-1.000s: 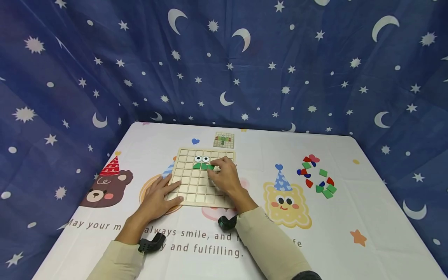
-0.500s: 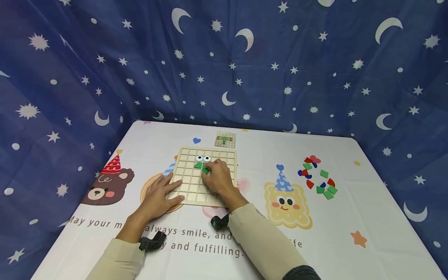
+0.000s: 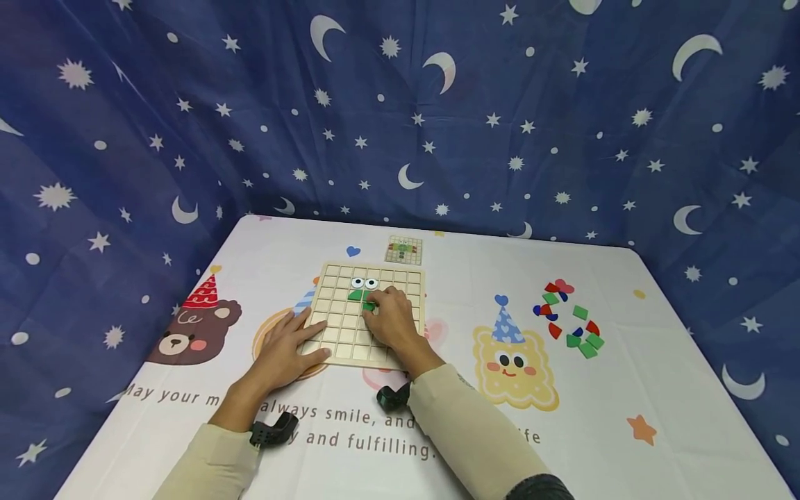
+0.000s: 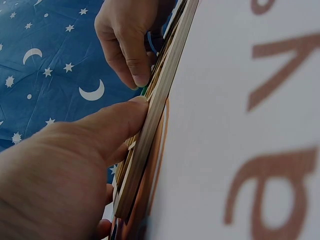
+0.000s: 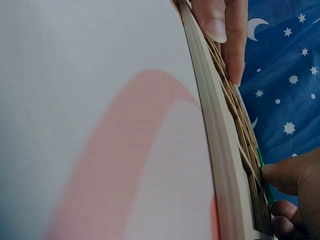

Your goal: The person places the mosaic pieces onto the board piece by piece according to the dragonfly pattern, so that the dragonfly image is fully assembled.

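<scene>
A wooden grid board (image 3: 340, 335) lies on the table. Two round white eye tiles (image 3: 357, 283) sit in its upper rows, with a green tile (image 3: 355, 295) just below them. My left hand (image 3: 281, 354) rests on the board's left side, fingers spread; in the left wrist view its thumb (image 4: 122, 117) lies on the edge. With bent fingers, my right hand (image 3: 392, 318) pinches another green tile (image 3: 369, 305) at the grid, one row lower. In the right wrist view, the right thumb (image 5: 282, 172) touches that tile (image 5: 268, 191). The right hand covers part of the board.
Behind the board lies a small pattern card (image 3: 403, 250) showing a gridded figure. Loose red, green and blue tiles (image 3: 580, 312) are scattered on the right of the printed white tablecloth (image 3: 687, 361). A blue star-patterned curtain (image 3: 400, 125) hangs along the back.
My right hand has moved left and slightly toward me, from the right end of the green row to a green tile lower on the grid. The left hand stays in place.
</scene>
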Demonstrator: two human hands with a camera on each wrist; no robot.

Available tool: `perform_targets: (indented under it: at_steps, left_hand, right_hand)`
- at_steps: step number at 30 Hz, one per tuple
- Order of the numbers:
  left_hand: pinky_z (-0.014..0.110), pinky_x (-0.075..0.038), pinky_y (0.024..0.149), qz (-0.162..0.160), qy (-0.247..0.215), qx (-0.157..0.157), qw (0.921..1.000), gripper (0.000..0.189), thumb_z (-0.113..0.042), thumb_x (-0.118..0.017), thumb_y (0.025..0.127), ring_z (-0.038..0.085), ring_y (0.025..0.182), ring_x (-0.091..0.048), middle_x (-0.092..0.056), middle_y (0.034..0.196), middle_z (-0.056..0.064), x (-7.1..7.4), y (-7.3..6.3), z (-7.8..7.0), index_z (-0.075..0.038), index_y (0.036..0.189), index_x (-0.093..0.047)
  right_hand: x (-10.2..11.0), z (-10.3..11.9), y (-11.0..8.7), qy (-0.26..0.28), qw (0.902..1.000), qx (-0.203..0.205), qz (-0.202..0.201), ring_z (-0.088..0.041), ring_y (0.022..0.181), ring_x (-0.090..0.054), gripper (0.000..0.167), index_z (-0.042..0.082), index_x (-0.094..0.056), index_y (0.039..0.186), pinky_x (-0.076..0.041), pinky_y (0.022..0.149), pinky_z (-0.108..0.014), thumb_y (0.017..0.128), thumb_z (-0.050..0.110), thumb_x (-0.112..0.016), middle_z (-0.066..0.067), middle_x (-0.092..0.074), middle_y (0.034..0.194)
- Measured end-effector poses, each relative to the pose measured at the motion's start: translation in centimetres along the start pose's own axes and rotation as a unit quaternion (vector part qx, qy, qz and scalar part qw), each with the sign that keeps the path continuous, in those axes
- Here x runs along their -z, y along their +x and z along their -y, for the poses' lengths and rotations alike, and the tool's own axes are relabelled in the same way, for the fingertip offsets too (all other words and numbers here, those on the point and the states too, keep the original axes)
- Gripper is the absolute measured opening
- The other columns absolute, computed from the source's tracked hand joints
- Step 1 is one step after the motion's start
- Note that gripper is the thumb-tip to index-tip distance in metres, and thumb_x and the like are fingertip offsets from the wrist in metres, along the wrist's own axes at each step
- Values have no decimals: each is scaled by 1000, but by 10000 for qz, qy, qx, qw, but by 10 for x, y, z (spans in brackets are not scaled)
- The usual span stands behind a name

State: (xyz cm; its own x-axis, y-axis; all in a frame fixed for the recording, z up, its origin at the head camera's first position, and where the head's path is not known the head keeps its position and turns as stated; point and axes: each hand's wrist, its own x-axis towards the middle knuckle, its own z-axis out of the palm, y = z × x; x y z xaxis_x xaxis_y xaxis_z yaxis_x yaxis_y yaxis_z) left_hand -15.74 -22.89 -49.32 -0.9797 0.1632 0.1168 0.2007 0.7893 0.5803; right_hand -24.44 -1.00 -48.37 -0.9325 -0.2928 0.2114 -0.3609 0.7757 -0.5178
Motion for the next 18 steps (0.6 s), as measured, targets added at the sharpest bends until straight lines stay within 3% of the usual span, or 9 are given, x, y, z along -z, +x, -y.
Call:
perform_targets:
  at_steps: [18]
  left_hand:
    - [64,-15,105,-58,-8,-71,10000,59,-39,-73,84,44,140,-16,-33,151,17,1,-1,-2,-13,134,-60]
  right_hand:
    - [0,3,0,106,9998,-39,-169,-24,93,-58,21,10,-73,104,-44,89,-40,86,21,-73,-4,-62,98]
